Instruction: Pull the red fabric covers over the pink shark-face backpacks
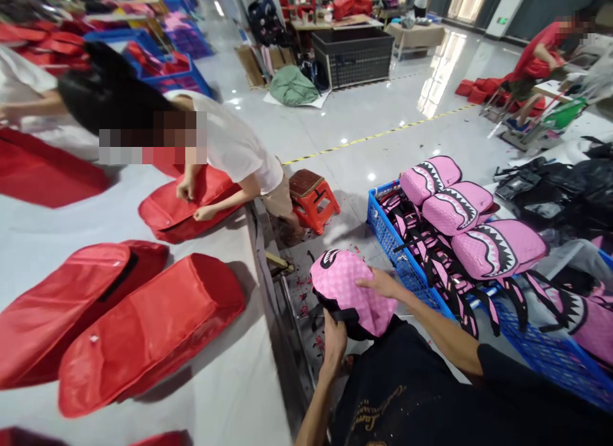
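Observation:
A pink checked backpack (349, 286) with black trim and a printed eye is held up in front of my body, crumpled and soft-looking. My left hand (334, 337) grips its black lower edge, the fingers partly hidden behind the fabric. Against the pink upper side, my right hand (380, 284) presses with fingers closed on the cloth. To the right, several finished-looking pink backpacks (498, 248) with shark-mouth prints lie on top of a blue crate (407, 273), their black straps hanging over its side.
Red bags (153, 331) lie on a white table (230, 388) at the left. Across it, a co-worker (230, 139) handles another red bag (191, 203). An orange stool (313, 203) stands beyond the table corner. Black bags (550, 190) are piled at the right.

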Available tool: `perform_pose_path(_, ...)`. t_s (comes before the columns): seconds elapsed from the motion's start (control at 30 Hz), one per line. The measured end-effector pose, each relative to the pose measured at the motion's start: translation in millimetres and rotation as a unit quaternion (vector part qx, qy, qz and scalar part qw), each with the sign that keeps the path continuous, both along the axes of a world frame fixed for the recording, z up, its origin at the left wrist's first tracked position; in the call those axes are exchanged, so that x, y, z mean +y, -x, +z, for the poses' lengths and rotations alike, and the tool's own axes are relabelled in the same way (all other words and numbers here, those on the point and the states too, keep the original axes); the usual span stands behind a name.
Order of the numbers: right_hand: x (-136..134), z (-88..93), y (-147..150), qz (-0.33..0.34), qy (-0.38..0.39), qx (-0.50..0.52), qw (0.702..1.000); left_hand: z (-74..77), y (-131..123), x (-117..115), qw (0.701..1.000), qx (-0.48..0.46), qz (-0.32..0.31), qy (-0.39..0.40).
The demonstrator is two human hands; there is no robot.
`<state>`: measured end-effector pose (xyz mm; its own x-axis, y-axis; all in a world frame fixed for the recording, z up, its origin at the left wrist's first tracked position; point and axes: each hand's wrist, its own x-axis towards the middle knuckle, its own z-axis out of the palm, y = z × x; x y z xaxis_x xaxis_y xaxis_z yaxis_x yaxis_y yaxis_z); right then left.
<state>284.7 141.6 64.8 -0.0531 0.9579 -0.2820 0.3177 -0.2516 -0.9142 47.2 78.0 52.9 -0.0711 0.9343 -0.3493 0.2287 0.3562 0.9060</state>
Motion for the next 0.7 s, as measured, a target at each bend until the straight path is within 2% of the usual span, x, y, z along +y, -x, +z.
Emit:
perform_pose_path(0.1, -13, -5.8, 16, -0.024, -0.008, -0.050, 0.998, 12.6, -4, 11, 0.987, 0.132, -0.066, 0.062)
perform_pose_path(0.17, -20, -2.4, 18, -0.063, -0.013, -0.087, 0.994, 31.1, -8, 18, 0.967, 0.214, -0.121, 0.071)
perform_pose_path(0.23, -24, 10.6, 15, -0.105, -0.028, -0.090, 0.990, 57.0, -14, 18, 0.958, 0.251, -0.136, 0.037)
perform_pose_path(0.33, -21, 48.9, 2, -0.148, -0.091, -0.040, 0.984, 102.2, -26, 1, 0.973, 0.190, -0.103, -0.078)
perform_pose_path(0.4, -18, 84.1, -9, -0.180, -0.127, -0.009, 0.975, 129.5, -34, -20, 0.977, 0.103, -0.072, -0.170)
perform_pose_path(0.47, -17, 123.7, -21, -0.228, -0.155, 0.008, 0.961, 148.3, -41, -43, 0.964, 0.023, -0.048, -0.262)
perform_pose_path(0.53, -18, 165.2, -37, -0.279, -0.182, 0.017, 0.943, 155.0, -44, -65, 0.931, -0.031, -0.038, -0.363)
perform_pose_path(0.6, -20, 204.7, -56, -0.325, -0.205, 0.014, 0.923, 149.1, -43, -82, 0.897, -0.036, -0.028, -0.439)
perform_pose_path(0.63, -19, 222.0, -67, -0.342, -0.215, 0.011, 0.915, 142.1, -40, -88, 0.891, -0.019, -0.013, -0.454)
perform_pose_path(0.7, -12, 248.3, -96, -0.334, -0.236, -0.016, 0.912, 122.8, -34, -97, 0.907, 0.034, 0.023, -0.419)
